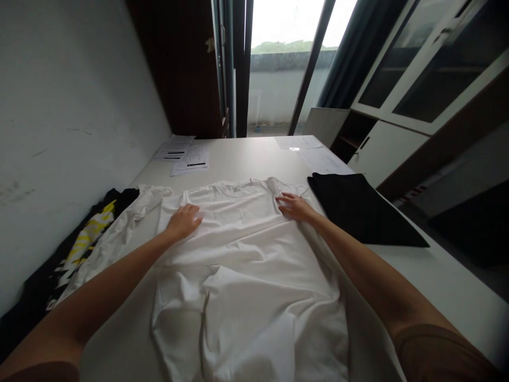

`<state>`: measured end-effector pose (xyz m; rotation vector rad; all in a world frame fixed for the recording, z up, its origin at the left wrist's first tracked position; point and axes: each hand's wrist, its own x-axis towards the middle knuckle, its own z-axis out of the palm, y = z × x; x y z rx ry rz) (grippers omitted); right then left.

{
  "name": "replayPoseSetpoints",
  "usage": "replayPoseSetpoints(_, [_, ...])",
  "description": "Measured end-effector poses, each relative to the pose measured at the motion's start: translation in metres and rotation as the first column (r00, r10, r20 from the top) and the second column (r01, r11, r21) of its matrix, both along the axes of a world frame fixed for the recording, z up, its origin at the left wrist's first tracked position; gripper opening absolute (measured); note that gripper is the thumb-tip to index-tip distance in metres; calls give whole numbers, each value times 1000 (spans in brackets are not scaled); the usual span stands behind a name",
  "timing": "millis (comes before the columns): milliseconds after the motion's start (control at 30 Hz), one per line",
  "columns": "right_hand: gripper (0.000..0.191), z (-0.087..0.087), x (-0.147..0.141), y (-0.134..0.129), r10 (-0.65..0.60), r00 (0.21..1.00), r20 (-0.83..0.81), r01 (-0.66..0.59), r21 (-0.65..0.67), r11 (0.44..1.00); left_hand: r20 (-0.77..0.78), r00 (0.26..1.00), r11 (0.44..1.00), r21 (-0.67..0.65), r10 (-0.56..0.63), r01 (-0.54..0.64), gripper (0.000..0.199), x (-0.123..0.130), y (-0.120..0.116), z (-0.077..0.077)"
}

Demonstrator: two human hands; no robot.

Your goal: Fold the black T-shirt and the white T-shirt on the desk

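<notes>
A white long-sleeved shirt (242, 244) is spread over the table, its neckline toward the far side and its lower part wrinkled near me. One sleeve stretches out to the left, and the fabric bunches at the upper right. My left hand (183, 223) lies on the shirt's upper left, fingers stretched out over the cloth. On the upper right, my right hand (295, 206) rests with its fingers extended on the fabric, near the bunched part. Neither hand grips the cloth.
A folded black cloth (363, 209) lies on the white table (238, 154) at right. Dark clothing with a yellow print (89, 233) is heaped along the left wall. Paper sheets (191, 159) lie at far left, with more sheets (324, 159) at far right. White cabinets (392, 151) stand beyond the right side.
</notes>
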<state>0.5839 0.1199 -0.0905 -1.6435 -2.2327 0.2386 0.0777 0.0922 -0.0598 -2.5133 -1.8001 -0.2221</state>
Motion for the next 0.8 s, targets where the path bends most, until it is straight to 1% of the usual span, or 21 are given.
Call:
replayPoseSetpoints(67, [44,0,-2,6,10,1000,22,-10,7,1000,-11,997,997,-15,76,-76,54,7,-1,-12])
replayPoseSetpoints(133, [44,-1,-4,12,1,1000,28,-2,14,1000,-23,985,985,-12,171,-171,56,6,5,-22])
replayPoseSetpoints(200, [43,0,-6,19,-34,999,27,34,17,999,-30,978,978,-17,208,-209,56,0,15,-28])
replayPoseSetpoints(300, [41,1,-9,32,-113,993,27,112,8,994,-37,979,978,-50,200,-202,59,-11,36,-32])
replayPoseSetpoints(367, [40,3,-12,41,-142,989,28,142,10,990,-39,978,976,-74,203,-206,61,-21,53,-34])
replayPoseSetpoints(433, [39,5,-13,48,-168,985,30,167,26,986,-40,976,972,-90,215,-218,62,-31,69,-35])
replayPoseSetpoints(533, [37,7,-10,57,-238,971,35,235,77,969,-41,977,972,-104,208,-212,61,-45,92,-35])
replayPoseSetpoints(633, [34,10,5,63,-283,957,59,272,150,950,-6,984,978,-113,176,-176,59,-56,112,-32])
replayPoseSetpoints(800, [33,12,50,68,-297,940,168,251,248,936,74,991,988,-114,115,-107,64,-62,134,-30])
